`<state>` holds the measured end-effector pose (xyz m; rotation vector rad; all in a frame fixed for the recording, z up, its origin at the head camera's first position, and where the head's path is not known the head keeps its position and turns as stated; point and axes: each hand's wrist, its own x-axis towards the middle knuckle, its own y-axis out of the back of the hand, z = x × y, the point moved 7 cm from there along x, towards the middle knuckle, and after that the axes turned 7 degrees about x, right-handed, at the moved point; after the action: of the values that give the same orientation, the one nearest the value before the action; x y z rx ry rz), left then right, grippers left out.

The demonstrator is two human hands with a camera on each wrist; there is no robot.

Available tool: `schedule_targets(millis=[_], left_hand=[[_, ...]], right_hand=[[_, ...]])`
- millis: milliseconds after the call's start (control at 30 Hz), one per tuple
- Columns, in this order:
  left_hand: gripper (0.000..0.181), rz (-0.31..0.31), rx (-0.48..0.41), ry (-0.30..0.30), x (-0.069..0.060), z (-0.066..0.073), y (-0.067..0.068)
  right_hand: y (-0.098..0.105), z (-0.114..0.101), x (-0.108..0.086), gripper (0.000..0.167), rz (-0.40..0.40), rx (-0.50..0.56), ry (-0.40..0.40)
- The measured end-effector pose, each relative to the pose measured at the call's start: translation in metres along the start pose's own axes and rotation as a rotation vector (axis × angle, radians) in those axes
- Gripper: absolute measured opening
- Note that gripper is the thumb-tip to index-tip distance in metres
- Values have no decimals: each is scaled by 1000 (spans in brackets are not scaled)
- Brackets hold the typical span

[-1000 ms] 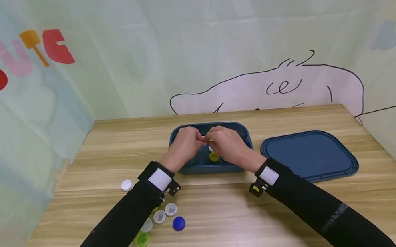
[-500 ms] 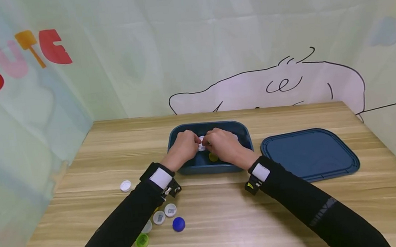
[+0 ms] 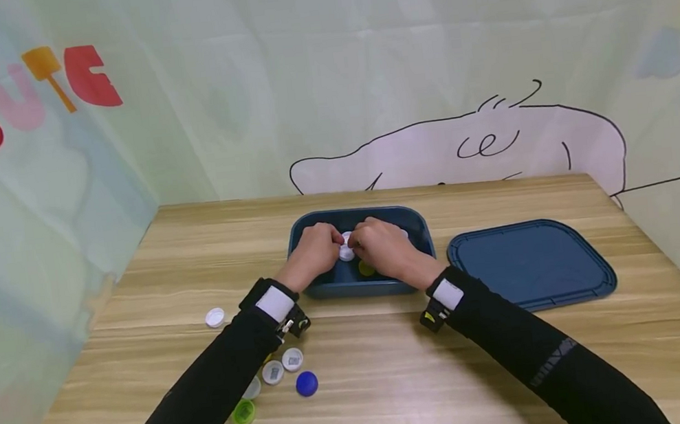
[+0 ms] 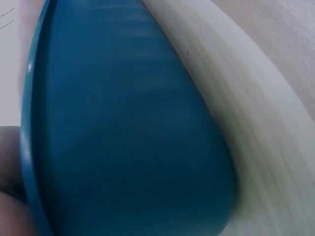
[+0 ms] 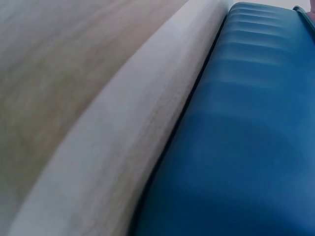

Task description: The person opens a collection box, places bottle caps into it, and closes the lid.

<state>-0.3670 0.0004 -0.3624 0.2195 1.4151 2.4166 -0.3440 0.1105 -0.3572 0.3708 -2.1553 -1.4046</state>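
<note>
Both hands reach into a dark blue plastic box [image 3: 360, 288] on the wooden table. Inside, the left hand [image 3: 314, 250] and the right hand [image 3: 384, 246] meet with curled fingers and pinch a white bottle cap [image 3: 347, 238] between them. Close below it is another white bottle cap [image 3: 347, 253]; whether the two touch is too small to tell. A yellow bottle cap [image 3: 366, 268] lies on the box floor under the right hand. Part of one more white cap [image 3: 404, 233] shows behind that hand. Each wrist view is filled mostly by the box's outer wall [image 4: 133, 118].
A flat blue lid [image 3: 532, 265] lies right of the box. Left of centre are a blue cap [image 3: 307, 384], a green cap [image 3: 243, 413], and white caps [image 3: 273, 372], partly under the left sleeve. One white cap [image 3: 215, 318] lies apart, farther left.
A second ago the fingertips met higher in the box, hiding most of the white caps. The hands have since moved down slightly, exposing them. Over the last half second they barely move.
</note>
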Motion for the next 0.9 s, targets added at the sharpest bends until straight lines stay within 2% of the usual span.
schedule_targets(millis=[267, 400, 500, 600, 767, 900], left_hand=[[18, 88, 32, -65, -12, 4, 13], [17, 160, 37, -100, -25, 10, 25], [17, 188, 27, -128, -38, 13, 34], [16, 175, 21, -127, -54, 9, 39], [14, 118, 37, -83, -85, -10, 41], [12, 87, 50, -58, -109, -23, 44]], right_hand=[[-2, 0, -1, 10, 9, 16, 5], [2, 0, -2, 11, 44, 21, 11], [6, -1, -3, 12, 88, 28, 17], [10, -5, -4, 13, 130, 42, 29], [17, -15, -9, 16, 167, 72, 70], [22, -35, -17, 18, 188, 92, 146]])
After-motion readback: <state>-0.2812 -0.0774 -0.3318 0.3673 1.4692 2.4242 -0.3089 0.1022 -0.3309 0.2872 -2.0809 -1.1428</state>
